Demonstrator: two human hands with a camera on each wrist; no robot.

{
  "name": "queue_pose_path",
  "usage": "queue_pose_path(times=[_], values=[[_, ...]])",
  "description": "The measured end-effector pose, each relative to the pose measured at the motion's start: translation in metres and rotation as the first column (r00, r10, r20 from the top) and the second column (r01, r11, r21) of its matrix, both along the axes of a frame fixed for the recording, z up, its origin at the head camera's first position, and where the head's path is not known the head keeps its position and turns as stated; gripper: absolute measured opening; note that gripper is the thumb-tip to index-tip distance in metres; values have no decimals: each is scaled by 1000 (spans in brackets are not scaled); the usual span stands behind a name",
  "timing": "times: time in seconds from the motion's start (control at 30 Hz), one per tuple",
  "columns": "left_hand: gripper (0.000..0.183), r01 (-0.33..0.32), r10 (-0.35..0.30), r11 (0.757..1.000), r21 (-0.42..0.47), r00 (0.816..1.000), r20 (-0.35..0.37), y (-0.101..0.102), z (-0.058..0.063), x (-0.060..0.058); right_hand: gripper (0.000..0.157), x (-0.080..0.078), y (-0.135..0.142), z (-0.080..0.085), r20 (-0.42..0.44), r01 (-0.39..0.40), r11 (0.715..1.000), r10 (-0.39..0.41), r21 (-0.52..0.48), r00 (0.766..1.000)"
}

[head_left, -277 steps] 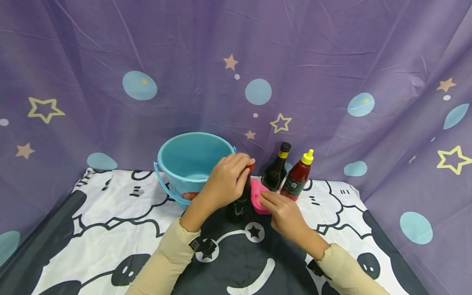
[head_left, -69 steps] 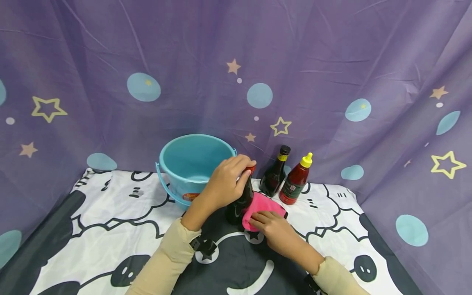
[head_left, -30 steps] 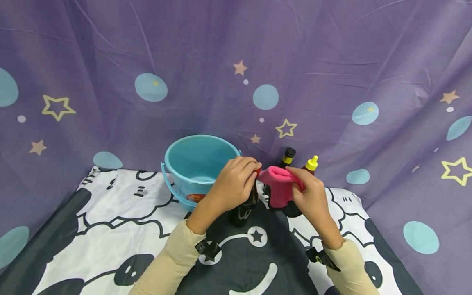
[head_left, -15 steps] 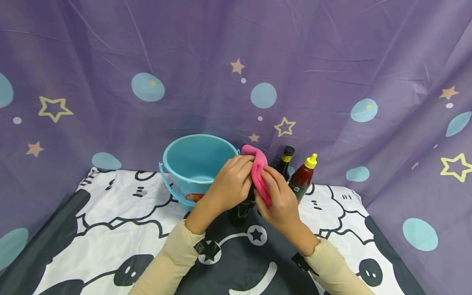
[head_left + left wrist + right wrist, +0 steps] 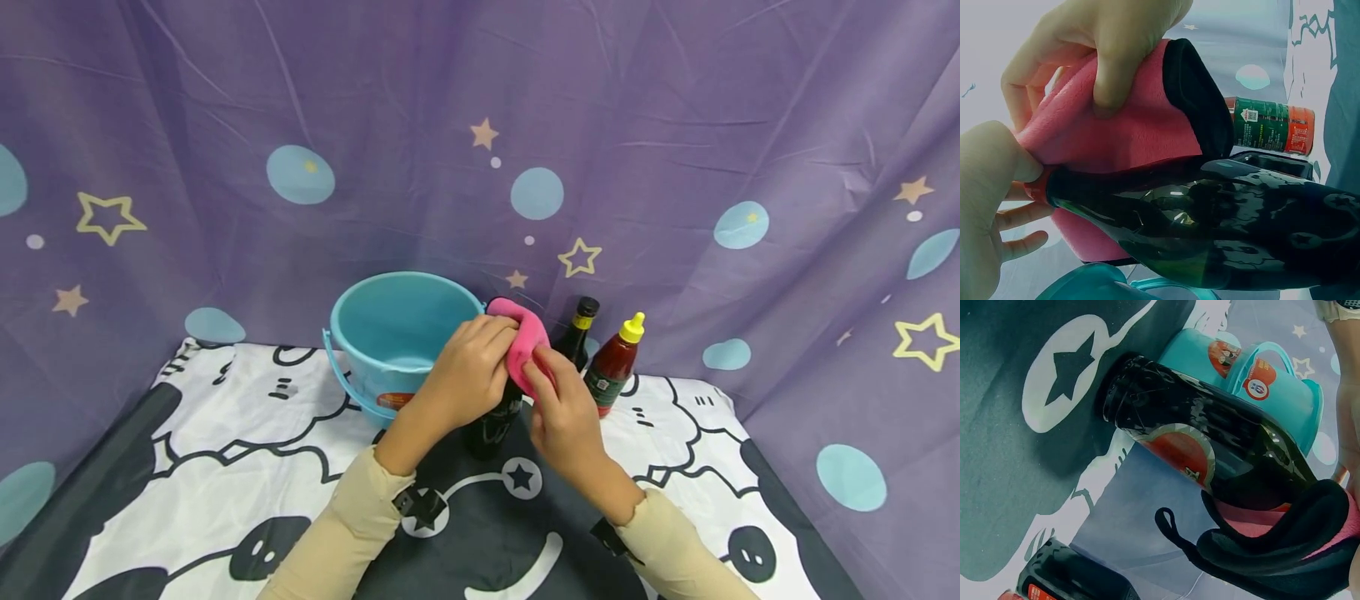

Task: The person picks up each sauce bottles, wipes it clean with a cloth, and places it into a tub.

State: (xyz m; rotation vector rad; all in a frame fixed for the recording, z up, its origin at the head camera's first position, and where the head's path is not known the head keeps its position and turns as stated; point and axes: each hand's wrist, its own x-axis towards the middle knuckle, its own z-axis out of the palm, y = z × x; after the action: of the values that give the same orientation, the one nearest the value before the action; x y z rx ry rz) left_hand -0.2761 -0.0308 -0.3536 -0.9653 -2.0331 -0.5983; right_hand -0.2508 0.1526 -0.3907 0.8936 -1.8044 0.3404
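Note:
In the head view, my left hand (image 5: 467, 371) holds a dark glass bottle (image 5: 491, 429) by its top. The left wrist view shows its red cap (image 5: 1039, 186) between thumb and fingers; the bottle stands upright on the cloth-covered table. My right hand (image 5: 568, 417) pinches a pink towel (image 5: 527, 332) with a black edge. The towel lies around the bottle's neck, behind and beside it. In the right wrist view, the towel's black edging and hanging loop (image 5: 1169, 525) sit by the neck, and a red round label (image 5: 1182, 453) shows on the bottle.
A light blue bucket (image 5: 375, 375) with a handle stands left of the bottle. Behind my right hand are a second dark bottle (image 5: 573, 340) with a black cap and a red sauce bottle (image 5: 611, 371) with a yellow tip. A purple curtain (image 5: 420, 167) hangs behind.
My right hand has brought the pink towel from low on the bottle's right side up to its neck, and now bunches it there. My left hand has stayed at the bottle's top.

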Motion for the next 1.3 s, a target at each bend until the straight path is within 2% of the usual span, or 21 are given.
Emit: queue_pose_path(times=[0.2,0.37,0.57,0.8,1.13,1.3], values=[[20,4,-4,1000,3,1000,-1,-1,1,0,36,1,3,-1,18,-6,1000,5,28,1000],[21,6,-6,1000,13,1000,9,-1,2,0,37,3,6,-8,71,3,994,-11,109,997],[21,-1,1,1000,11,1000,8,0,1,-1,31,6,10,-16,93,10,985,-27,171,995],[21,4,-4,1000,9,1000,9,1,2,-1,36,9,14,-17,121,25,982,-48,189,992],[20,6,-6,1000,12,1000,16,3,1,0,30,10,16,-19,119,18,982,-41,188,992],[20,10,-11,1000,14,1000,15,3,1,-1,33,9,16,-20,109,18,984,-38,179,993]])
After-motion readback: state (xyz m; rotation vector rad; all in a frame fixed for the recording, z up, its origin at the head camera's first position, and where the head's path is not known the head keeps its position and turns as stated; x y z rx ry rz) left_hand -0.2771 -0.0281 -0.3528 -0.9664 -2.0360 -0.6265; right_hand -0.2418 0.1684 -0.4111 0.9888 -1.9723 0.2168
